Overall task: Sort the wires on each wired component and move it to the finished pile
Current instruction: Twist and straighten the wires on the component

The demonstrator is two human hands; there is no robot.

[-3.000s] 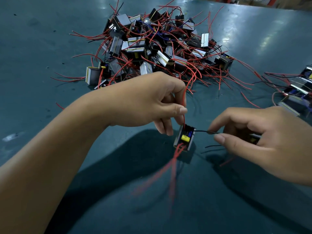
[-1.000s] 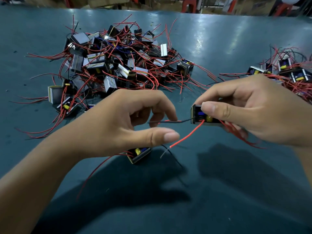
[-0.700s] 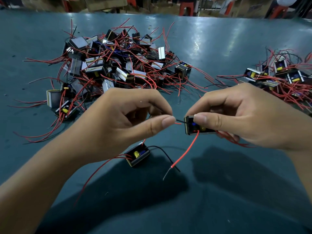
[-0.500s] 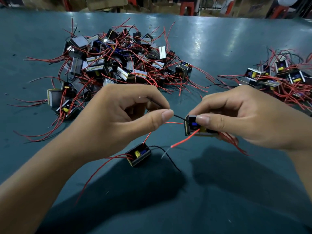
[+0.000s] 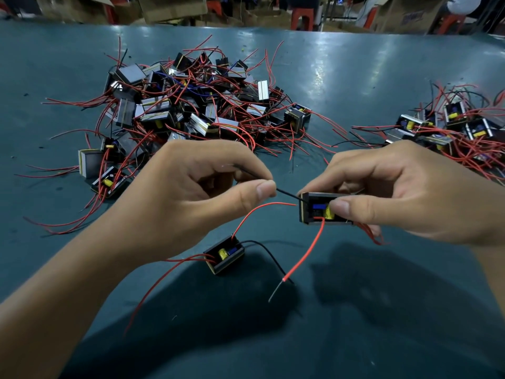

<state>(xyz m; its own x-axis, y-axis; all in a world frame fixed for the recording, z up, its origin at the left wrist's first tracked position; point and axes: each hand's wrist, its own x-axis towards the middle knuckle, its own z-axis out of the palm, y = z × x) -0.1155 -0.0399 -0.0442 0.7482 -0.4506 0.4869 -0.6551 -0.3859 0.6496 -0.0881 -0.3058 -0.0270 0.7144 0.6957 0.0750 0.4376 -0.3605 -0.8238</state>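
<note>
My right hand [image 5: 404, 192] clamps the transformer [image 5: 318, 207]; my left hand [image 5: 196, 192] pinches its black wire [image 5: 287, 193]; tugging hard could snap the lead, or snag the near transformer [image 5: 224, 254].

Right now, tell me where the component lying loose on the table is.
In the head view the loose component lies on the green table near centre, just below the left hand and lower left of the component held in the right hand.

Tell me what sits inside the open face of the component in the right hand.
Inside the held component, a blue part and a yellow part show; the right hand thumb covers the rest.
</note>
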